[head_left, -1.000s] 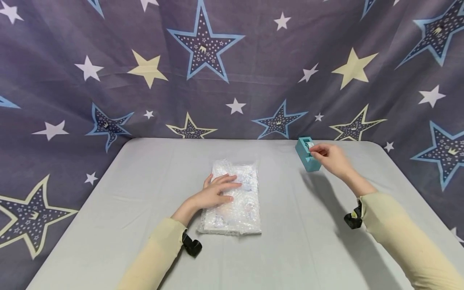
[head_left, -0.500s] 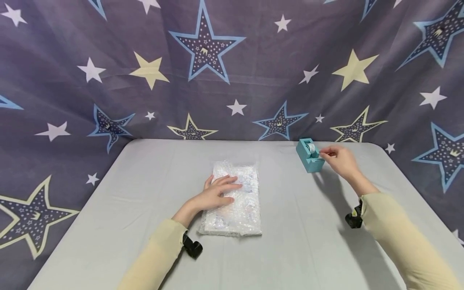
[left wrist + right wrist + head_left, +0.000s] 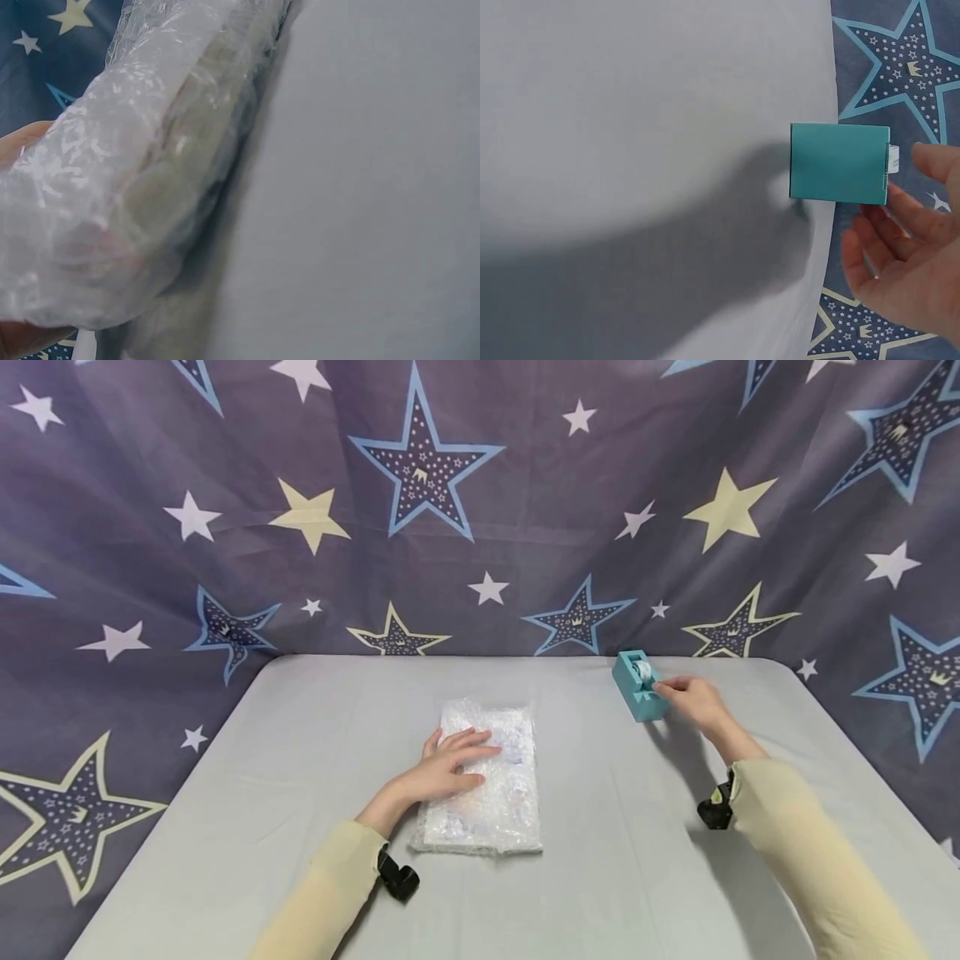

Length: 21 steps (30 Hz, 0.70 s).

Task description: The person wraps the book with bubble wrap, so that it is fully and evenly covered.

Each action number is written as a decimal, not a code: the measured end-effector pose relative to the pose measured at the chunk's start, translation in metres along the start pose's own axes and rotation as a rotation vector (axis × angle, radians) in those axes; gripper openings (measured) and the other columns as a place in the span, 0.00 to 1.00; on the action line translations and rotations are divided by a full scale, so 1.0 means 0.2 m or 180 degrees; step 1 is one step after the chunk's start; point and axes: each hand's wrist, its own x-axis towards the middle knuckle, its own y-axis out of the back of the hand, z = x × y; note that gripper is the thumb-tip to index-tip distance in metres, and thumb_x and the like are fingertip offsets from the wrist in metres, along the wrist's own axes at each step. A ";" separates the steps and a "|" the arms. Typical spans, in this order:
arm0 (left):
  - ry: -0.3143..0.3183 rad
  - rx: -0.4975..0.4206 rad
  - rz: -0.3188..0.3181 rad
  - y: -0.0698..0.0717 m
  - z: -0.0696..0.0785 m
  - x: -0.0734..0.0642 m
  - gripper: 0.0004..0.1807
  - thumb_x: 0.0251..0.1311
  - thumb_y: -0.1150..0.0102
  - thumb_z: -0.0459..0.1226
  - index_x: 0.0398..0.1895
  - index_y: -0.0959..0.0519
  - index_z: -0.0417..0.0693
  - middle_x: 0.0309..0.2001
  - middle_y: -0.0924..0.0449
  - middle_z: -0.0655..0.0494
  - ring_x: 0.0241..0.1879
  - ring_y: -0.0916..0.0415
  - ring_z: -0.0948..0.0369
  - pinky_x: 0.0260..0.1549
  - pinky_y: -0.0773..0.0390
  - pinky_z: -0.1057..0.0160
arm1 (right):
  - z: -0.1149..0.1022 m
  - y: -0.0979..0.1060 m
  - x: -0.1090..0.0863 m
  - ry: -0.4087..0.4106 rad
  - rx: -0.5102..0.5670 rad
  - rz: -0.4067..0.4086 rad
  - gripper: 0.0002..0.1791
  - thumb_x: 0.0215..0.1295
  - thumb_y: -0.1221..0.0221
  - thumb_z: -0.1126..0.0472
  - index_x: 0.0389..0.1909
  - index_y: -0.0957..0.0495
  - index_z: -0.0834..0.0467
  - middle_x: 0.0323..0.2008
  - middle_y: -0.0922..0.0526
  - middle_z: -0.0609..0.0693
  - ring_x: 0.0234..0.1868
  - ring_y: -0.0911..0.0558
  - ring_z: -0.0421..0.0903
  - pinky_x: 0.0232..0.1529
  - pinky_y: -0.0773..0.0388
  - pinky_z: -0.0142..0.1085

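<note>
A flat, bubble-wrapped package (image 3: 506, 806) lies on the table, with faint coloured print showing through the wrap. My left hand (image 3: 442, 772) rests spread over its left side, fingers straight. In the left wrist view the shiny bubble wrap (image 3: 112, 142) covers most of that hand. At the back right stands a teal tape dispenser (image 3: 630, 681) with a white-cored tape roll (image 3: 642, 671). My right hand (image 3: 697, 700) pinches the tape's end at the cutter edge. In the right wrist view the dispenser (image 3: 840, 163) shows one plain face, partly hiding the fingertips of the right hand (image 3: 911, 247).
The pale cloth-covered table (image 3: 322, 735) reaches back to a dark curtain (image 3: 525, 510) printed with stars. Black camera mounts sit at both wrists (image 3: 397, 877). The dispenser stands close to the table's far edge.
My right hand drew away from the tape roll to the right, then came back slightly left and down to the dispenser's cutter end. The left hand and package stay put.
</note>
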 end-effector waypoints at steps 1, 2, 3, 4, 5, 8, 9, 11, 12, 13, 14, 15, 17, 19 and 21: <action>-0.0005 -0.0008 0.0007 0.00 0.00 0.00 0.26 0.60 0.48 0.45 0.62 0.33 0.58 0.69 0.46 0.54 0.69 0.56 0.53 0.61 0.77 0.40 | 0.00 0.00 0.00 -0.0039 0.0027 -0.0028 0.32 0.67 0.56 0.46 0.54 0.32 0.72 0.54 0.30 0.70 0.55 0.32 0.64 0.55 0.34 0.53; -0.0006 -0.0014 0.0011 0.00 0.00 0.00 0.25 0.60 0.48 0.45 0.62 0.33 0.58 0.69 0.46 0.54 0.69 0.56 0.53 0.61 0.77 0.41 | 0.00 0.00 0.01 -0.0080 0.0055 -0.0054 0.32 0.67 0.56 0.46 0.55 0.33 0.72 0.55 0.31 0.71 0.56 0.33 0.65 0.56 0.35 0.54; -0.0011 -0.0023 0.0014 0.00 0.00 0.00 0.25 0.60 0.48 0.45 0.62 0.33 0.58 0.69 0.46 0.54 0.69 0.56 0.53 0.61 0.77 0.41 | 0.00 0.00 0.01 -0.0124 0.0075 -0.0087 0.33 0.67 0.57 0.45 0.56 0.34 0.72 0.55 0.32 0.71 0.57 0.34 0.65 0.57 0.36 0.54; -0.0012 -0.0030 0.0007 0.00 0.00 0.00 0.25 0.60 0.48 0.45 0.62 0.33 0.58 0.69 0.46 0.54 0.69 0.56 0.53 0.61 0.77 0.41 | 0.00 0.00 0.01 -0.0161 0.0089 -0.0114 0.33 0.67 0.57 0.45 0.56 0.34 0.72 0.56 0.33 0.71 0.57 0.34 0.65 0.57 0.36 0.54; -0.0013 -0.0042 0.0001 0.00 0.00 0.00 0.25 0.59 0.48 0.45 0.62 0.33 0.58 0.69 0.46 0.54 0.69 0.56 0.53 0.61 0.77 0.41 | 0.00 0.00 0.01 -0.0194 0.0118 -0.0147 0.33 0.67 0.57 0.45 0.56 0.34 0.72 0.56 0.33 0.71 0.58 0.35 0.65 0.58 0.37 0.54; -0.0011 -0.0028 -0.0010 0.01 0.01 0.00 0.25 0.60 0.48 0.45 0.62 0.34 0.58 0.69 0.46 0.54 0.70 0.56 0.53 0.61 0.77 0.40 | 0.01 -0.01 0.02 -0.0268 0.0202 -0.0217 0.33 0.67 0.58 0.45 0.57 0.35 0.73 0.58 0.35 0.71 0.59 0.37 0.65 0.59 0.39 0.54; -0.0015 -0.0016 -0.0005 0.01 0.01 0.00 0.25 0.60 0.48 0.45 0.62 0.34 0.58 0.69 0.46 0.54 0.70 0.56 0.53 0.61 0.77 0.40 | 0.01 -0.01 0.02 -0.0287 0.0236 -0.0234 0.33 0.68 0.59 0.45 0.56 0.35 0.73 0.57 0.35 0.71 0.59 0.37 0.65 0.59 0.39 0.54; -0.0025 0.0007 0.0012 0.01 0.01 0.00 0.25 0.60 0.48 0.45 0.62 0.34 0.58 0.69 0.46 0.54 0.69 0.56 0.53 0.61 0.76 0.40 | 0.01 -0.01 0.02 -0.0328 0.0303 -0.0261 0.34 0.68 0.60 0.46 0.57 0.36 0.73 0.58 0.36 0.71 0.60 0.37 0.64 0.60 0.39 0.54; -0.0031 0.0017 0.0022 0.01 0.01 0.00 0.25 0.60 0.48 0.45 0.62 0.33 0.58 0.69 0.46 0.54 0.69 0.56 0.52 0.61 0.76 0.40 | 0.01 -0.01 0.03 -0.0355 0.0342 -0.0279 0.34 0.68 0.60 0.46 0.57 0.37 0.73 0.58 0.36 0.71 0.59 0.37 0.63 0.60 0.39 0.53; -0.0031 0.0023 0.0030 0.01 0.01 0.00 0.25 0.60 0.48 0.45 0.62 0.33 0.58 0.69 0.46 0.54 0.69 0.56 0.52 0.61 0.76 0.40 | 0.00 -0.01 0.03 -0.0389 0.0374 -0.0305 0.34 0.68 0.60 0.46 0.58 0.37 0.73 0.59 0.37 0.70 0.59 0.36 0.62 0.59 0.38 0.53; -0.0030 0.0023 0.0033 0.01 0.01 0.00 0.25 0.60 0.48 0.45 0.62 0.33 0.58 0.69 0.46 0.54 0.69 0.55 0.52 0.61 0.76 0.40 | 0.00 -0.01 0.03 -0.0428 0.0426 -0.0349 0.34 0.68 0.61 0.45 0.58 0.38 0.73 0.59 0.38 0.70 0.59 0.36 0.62 0.59 0.37 0.52; -0.0030 0.0012 0.0033 0.01 0.01 0.00 0.26 0.59 0.48 0.45 0.62 0.33 0.57 0.69 0.46 0.54 0.69 0.55 0.52 0.61 0.76 0.40 | -0.01 -0.01 0.04 -0.0478 0.0497 -0.0400 0.34 0.68 0.61 0.46 0.59 0.40 0.73 0.60 0.39 0.70 0.59 0.36 0.60 0.59 0.36 0.50; -0.0023 -0.0011 0.0029 0.01 0.01 -0.01 0.26 0.59 0.48 0.45 0.62 0.33 0.57 0.69 0.46 0.54 0.69 0.55 0.52 0.61 0.76 0.40 | -0.01 -0.01 0.05 -0.0583 0.0628 -0.0511 0.35 0.69 0.61 0.46 0.60 0.43 0.73 0.61 0.42 0.69 0.58 0.36 0.58 0.59 0.34 0.48; -0.0016 -0.0023 0.0017 0.01 0.01 -0.01 0.26 0.60 0.48 0.45 0.62 0.33 0.57 0.69 0.46 0.54 0.69 0.56 0.52 0.61 0.76 0.40 | -0.02 0.00 0.06 -0.0707 0.0843 -0.0647 0.35 0.69 0.61 0.47 0.63 0.47 0.74 0.63 0.45 0.69 0.59 0.37 0.57 0.59 0.33 0.45; -0.0020 -0.0013 0.0018 0.01 0.01 -0.01 0.26 0.60 0.48 0.45 0.62 0.34 0.57 0.69 0.46 0.54 0.69 0.56 0.52 0.61 0.76 0.40 | -0.03 0.00 0.06 -0.0830 0.1118 -0.0759 0.36 0.69 0.61 0.49 0.65 0.53 0.74 0.65 0.50 0.70 0.61 0.39 0.57 0.59 0.32 0.43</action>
